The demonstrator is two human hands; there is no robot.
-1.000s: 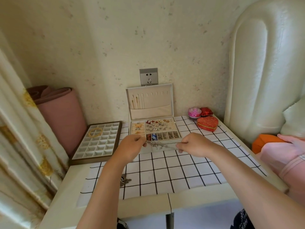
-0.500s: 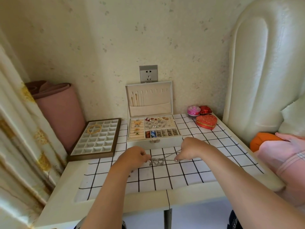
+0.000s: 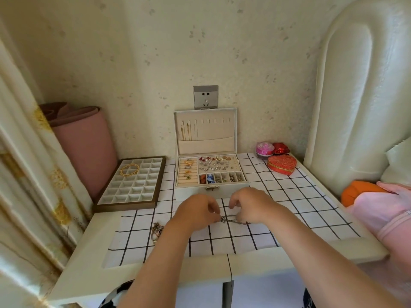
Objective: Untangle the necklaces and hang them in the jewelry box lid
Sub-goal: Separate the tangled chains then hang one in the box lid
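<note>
Both hands have come closer together than half a second ago. The left hand (image 3: 198, 213) and the right hand (image 3: 251, 205) pinch the silver necklace tangle (image 3: 229, 220) with curled fingers, one from each side. The tangle is down at the checked cloth (image 3: 300, 196) in the middle of the tabletop, just before the jewelry box (image 3: 189, 193). The open lid (image 3: 213, 132) stands upright at the back edge, and gold chains (image 3: 185, 130) hang at its left.

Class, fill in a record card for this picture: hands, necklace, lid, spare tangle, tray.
hands: left hand and right hand pinch the silver necklace from either side
necklace: knotted, on the checked cloth, before the jewelry box
lid: upright, gold chains hanging at its left
spare tangle: on the cloth, left of the left forearm
tray: gold bangles near its far left
</note>
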